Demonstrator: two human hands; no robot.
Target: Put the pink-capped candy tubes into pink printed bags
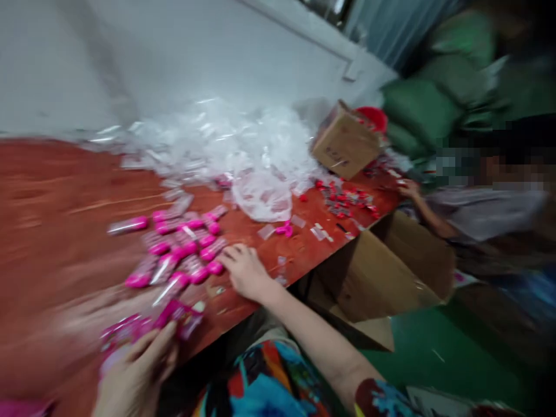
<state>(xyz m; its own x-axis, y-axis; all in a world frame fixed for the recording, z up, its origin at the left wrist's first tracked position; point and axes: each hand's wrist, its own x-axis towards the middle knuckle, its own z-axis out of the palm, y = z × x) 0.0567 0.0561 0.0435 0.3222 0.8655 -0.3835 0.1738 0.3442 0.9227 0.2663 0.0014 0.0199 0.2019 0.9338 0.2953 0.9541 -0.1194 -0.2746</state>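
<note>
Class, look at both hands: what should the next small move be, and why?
Probably the right hand should close its fingers on the nearest pink-capped tube and lift it: it is reaching to the edge of the group of tubes, while the left hand holds a pink packet. Blur hides whether the right hand touches a tube.

Tubes (186, 249) on the table (65, 214) (plastic heap (226, 136) behind, boxes (346, 145) right)

a pale wall (182, 52) is rising behind the reddish-brown bench (52, 197), a ribbed bluish panel (393, 29) is standing beyond it, and a green floor (438, 336) is showing below in dim light.
</note>
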